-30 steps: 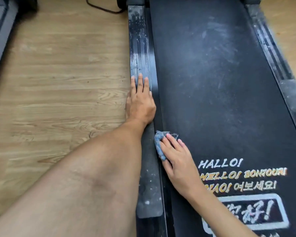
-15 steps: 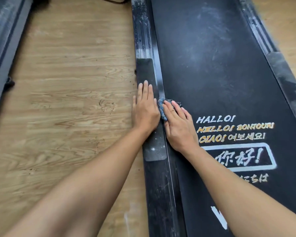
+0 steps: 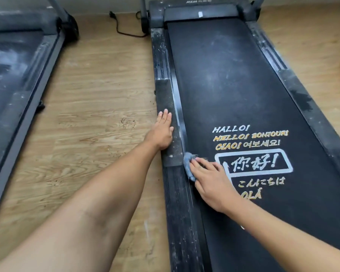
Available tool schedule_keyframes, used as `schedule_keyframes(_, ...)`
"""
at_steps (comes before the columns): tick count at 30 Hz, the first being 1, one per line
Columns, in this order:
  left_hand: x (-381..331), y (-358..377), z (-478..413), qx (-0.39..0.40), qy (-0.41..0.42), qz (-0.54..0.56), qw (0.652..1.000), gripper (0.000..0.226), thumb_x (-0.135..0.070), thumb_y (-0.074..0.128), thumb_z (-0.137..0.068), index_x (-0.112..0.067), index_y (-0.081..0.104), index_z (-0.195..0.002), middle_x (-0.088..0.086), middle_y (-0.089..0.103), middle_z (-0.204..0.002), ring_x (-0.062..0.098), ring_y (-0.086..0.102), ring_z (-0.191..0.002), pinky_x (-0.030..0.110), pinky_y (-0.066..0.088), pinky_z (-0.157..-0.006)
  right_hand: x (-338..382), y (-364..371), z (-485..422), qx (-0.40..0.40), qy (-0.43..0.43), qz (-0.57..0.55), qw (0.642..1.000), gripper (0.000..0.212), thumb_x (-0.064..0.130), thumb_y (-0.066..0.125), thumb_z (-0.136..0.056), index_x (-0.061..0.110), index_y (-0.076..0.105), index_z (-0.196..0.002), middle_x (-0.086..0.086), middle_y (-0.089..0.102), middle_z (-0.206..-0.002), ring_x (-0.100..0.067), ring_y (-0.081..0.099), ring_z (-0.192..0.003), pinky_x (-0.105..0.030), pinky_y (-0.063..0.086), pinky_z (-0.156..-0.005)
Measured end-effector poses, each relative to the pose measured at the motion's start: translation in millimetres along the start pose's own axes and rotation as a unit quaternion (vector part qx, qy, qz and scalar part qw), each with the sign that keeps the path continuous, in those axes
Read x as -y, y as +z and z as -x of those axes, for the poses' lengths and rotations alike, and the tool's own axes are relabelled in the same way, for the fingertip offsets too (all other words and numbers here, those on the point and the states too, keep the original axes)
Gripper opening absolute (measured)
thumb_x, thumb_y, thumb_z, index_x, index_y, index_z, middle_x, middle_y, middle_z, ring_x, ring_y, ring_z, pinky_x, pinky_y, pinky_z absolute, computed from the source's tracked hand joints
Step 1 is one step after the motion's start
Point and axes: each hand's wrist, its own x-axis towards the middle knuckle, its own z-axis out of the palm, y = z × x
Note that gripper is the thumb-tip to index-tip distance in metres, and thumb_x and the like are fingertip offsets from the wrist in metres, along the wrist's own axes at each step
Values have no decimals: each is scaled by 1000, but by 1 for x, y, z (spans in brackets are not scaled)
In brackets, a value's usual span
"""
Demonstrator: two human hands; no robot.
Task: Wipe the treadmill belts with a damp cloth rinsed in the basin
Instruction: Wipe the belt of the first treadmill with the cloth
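Note:
A black treadmill belt [image 3: 234, 85] with printed greetings runs up the right half of the view, dusty at its far end. My right hand [image 3: 210, 181] presses a small blue-grey cloth [image 3: 187, 163] against the belt's left edge, beside the side rail; most of the cloth is hidden under my fingers. My left hand [image 3: 162, 132] rests flat, fingers straight, on the left side rail [image 3: 165, 95], a little ahead of the cloth. No basin is in view.
A second dusty treadmill [image 3: 14, 75] lies at the left across a strip of wooden floor [image 3: 98, 107]. A black power cord [image 3: 120, 28] trails on the floor near the motor cover [image 3: 200, 10]. The right side rail [image 3: 294, 91] is dusty.
My view has pulled back and lifted, showing the whole treadmill. My right hand has slid the cloth back toward me along the belt's left edge. The left hand stays flat on the rail.

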Motion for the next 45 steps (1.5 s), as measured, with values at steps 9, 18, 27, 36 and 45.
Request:
schedule_keyframes(9, -19, 27, 37, -17, -29, -67, 997, 60, -21, 26, -114, -7, 4, -167, 7, -7, -176, 26, -4, -163, 44, 10, -131, 17, 19, 95, 48, -37, 70, 996, 56, 25, 40, -99, 16, 47, -154, 5, 48, -161, -26, 24, -158, -53, 13, -123)
schedule_keyframes(18, -26, 18, 40, 59, -41, -97, 993, 66, -28, 30, -114, -4, -3, -166, 10, -14, -175, 29, -9, -163, 45, 8, -132, 0, -5, -42, 42, 41, 74, 996, 68, 16, 40, -102, 15, 17, -167, 2, 15, -175, -27, -5, -162, -49, 10, -129)
schedule_keyframes(27, -22, 15, 40, 67, -32, -75, 994, 65, -22, 30, -113, -5, -2, -167, 10, -15, -175, 28, -10, -163, 44, 8, -132, 17, 19, 124, 71, -112, 121, 984, 60, 23, 44, -90, 5, 57, -146, -10, 49, -159, -29, 31, -156, -47, 24, -120)
schedule_keyframes(36, -16, 14, 36, 59, -11, -102, 993, 71, -10, 35, -106, -7, -2, -167, 8, -14, -175, 25, -8, -163, 39, 7, -131, -16, -35, -134, 102, 73, 74, 989, 67, 19, 40, -104, 17, 17, -167, 3, 8, -176, -30, -5, -162, -53, 11, -128)
schedule_keyframes(45, -24, -13, 21, 169, -15, -211, 963, 70, -8, 27, -106, -8, -9, -166, 7, -19, -174, 26, -5, -163, 50, 14, -130, -25, -41, -121, 83, -29, 112, 990, 62, 12, 40, -93, 6, 42, -154, -8, 39, -165, -34, 16, -160, -46, 35, -118)
